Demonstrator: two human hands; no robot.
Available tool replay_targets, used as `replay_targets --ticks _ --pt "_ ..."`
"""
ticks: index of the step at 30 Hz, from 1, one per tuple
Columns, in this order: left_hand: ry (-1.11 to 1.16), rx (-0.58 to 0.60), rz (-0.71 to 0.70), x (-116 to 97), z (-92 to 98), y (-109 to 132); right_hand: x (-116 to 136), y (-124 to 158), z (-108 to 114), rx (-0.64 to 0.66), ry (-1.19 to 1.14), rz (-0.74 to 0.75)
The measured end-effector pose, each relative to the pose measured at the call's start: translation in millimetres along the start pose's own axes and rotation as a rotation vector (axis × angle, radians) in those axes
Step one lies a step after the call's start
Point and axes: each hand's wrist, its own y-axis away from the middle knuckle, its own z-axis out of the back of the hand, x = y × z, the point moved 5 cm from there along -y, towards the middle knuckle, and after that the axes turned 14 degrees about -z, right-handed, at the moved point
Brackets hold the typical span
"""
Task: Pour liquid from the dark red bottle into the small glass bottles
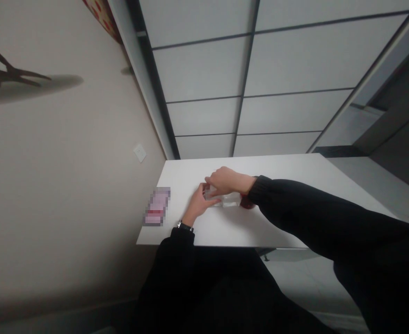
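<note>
A clear, see-through container [209, 192] sits on the white table [232, 232], largely covered by both hands. My left hand [198, 202] is curled round its left end and near side, the thumb stretched along the front. From above and the right, my right hand [224, 180] reaches across, its fingers bent down round the container's top. To the right, under my right wrist, another clear boxy piece [231, 199] shows; whether it is joined to the first I cannot tell. Beside it a dark red thing [247, 202] is half hidden by my right sleeve.
A pixelated pink and purple item [156, 206] lies at the table's left side. The wall with a socket [139, 153] borders the left. Behind the table stand large white sliding panels [204, 76] with dark strips. The table's front edge is close to my body.
</note>
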Motion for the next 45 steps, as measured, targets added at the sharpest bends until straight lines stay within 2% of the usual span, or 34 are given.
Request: replay_targets --ticks 7,18,25,28,32,35,37,40,45 --pt "-0.009 0.017 -0.011 -1 -0.1 2 3 5 -2 -0.017 -0.016 -0.054" --pt "-0.024 0.009 0.011 2 1.3 3 5 6 0 -0.015 -0.040 -0.048" --pt "0.000 -0.009 0.010 0 0.7 1 25 -2 0 0.017 -0.061 -0.120" --pt "0.014 -0.007 -0.006 -1 1.2 1 6 -8 12 0.048 -0.094 -0.158" --pt "-0.020 0.024 0.011 2 1.4 4 -63 -19 23 0.020 -0.255 -0.131" --pt "-0.039 0.030 0.013 4 1.2 5 -117 -31 3 0.054 -0.312 -0.156" --pt "-0.023 -0.009 -0.062 0 2.6 4 -134 -39 -20 0.105 -0.316 -0.125" --pt "0.000 -0.041 -0.180 -12 3.9 -2 -138 -53 -55 0.107 -0.334 -0.036" --pt "0.040 0.024 -0.221 -28 1.5 -14 -128 -77 -96 0.018 -0.327 0.205"
